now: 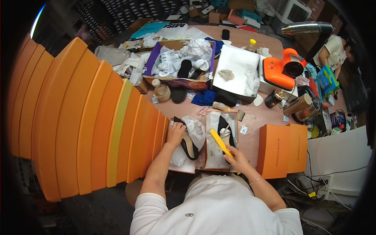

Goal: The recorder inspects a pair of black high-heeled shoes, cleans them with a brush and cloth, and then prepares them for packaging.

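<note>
Head: two bare hands (176, 134) (237, 159), one yellow brush (220, 142)

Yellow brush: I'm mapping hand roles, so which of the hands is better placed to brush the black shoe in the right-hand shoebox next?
Probably the right hand: it holds the yellow brush over the right-hand shoebox, close to the black shoe inside. The left hand is at the other black shoe.
</note>
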A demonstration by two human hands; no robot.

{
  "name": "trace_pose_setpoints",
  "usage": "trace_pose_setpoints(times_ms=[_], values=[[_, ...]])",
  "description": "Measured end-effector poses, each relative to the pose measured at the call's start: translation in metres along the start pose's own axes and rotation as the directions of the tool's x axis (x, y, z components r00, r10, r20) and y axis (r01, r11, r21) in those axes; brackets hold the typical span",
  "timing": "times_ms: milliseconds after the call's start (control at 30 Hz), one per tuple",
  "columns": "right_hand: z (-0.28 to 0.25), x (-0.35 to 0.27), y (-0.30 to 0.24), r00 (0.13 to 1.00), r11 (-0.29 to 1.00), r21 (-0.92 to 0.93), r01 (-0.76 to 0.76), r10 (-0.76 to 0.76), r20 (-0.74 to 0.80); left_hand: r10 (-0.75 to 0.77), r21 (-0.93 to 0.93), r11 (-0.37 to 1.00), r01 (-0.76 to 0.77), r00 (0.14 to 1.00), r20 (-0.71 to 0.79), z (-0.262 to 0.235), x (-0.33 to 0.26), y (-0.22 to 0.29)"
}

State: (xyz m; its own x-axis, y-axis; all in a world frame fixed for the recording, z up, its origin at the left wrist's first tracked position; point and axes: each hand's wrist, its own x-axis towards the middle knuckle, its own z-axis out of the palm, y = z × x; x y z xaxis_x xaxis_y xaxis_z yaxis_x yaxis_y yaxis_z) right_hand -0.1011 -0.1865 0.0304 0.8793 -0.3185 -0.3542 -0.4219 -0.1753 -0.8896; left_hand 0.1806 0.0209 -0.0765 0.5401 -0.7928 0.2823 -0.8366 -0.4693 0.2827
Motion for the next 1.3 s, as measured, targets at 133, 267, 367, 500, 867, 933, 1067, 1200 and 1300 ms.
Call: trace_pose_setpoints(times_ms=[133,267,367,500,867,933,1067,1200,1300], values=[[-0.006,-0.014,0.019,0.998,0.999,0.051,-0.015,0.018,-0.066,-0.027,0.000,1.000,0.027,0.972,0.235,-0.011,0.015,0.001],[-0.014,-0.016,0.008,0.983,0.981,0.080,-0.176,0.179,-0.039,-0.109,-0.124,0.955,0.269,0.708,0.697,-0.014,0.027,-0.033],[-0.012,-0.014,0.016,0.994,0.996,0.037,-0.084,0.086,-0.062,-0.277,-0.193,0.925,0.327,0.929,0.246,-0.011,0.003,-0.017],[-0.016,-0.014,0.041,0.984,0.982,0.190,-0.001,0.035,-0.176,-0.654,-0.435,0.704,0.561,0.751,-0.092,-0.024,-0.060,0.040],[-0.012,0.002,0.001,0.996,0.976,0.204,-0.074,0.082,-0.031,-0.614,-0.716,-0.513,0.473,0.381,0.691,0.002,-0.094,0.066],[-0.016,0.009,-0.005,0.996,0.989,0.148,0.006,0.006,-0.084,-0.529,-0.698,-0.565,0.440,0.456,0.716,-0.039,-0.092,0.067],[-0.025,0.021,-0.020,0.958,0.984,-0.032,0.177,-0.180,-0.222,-0.280,-0.486,-0.803,0.346,0.501,0.819,-0.099,-0.069,0.080],[-0.005,-0.011,-0.091,0.737,0.521,-0.564,0.640,-0.625,0.259,-0.245,-0.538,-0.797,0.275,0.667,0.703,-0.115,-0.039,0.127],[-0.037,0.025,-0.065,0.761,0.313,-0.744,0.590,-0.525,0.383,-0.279,-0.659,-0.615,0.432,0.663,0.695,-0.120,-0.032,0.149]])
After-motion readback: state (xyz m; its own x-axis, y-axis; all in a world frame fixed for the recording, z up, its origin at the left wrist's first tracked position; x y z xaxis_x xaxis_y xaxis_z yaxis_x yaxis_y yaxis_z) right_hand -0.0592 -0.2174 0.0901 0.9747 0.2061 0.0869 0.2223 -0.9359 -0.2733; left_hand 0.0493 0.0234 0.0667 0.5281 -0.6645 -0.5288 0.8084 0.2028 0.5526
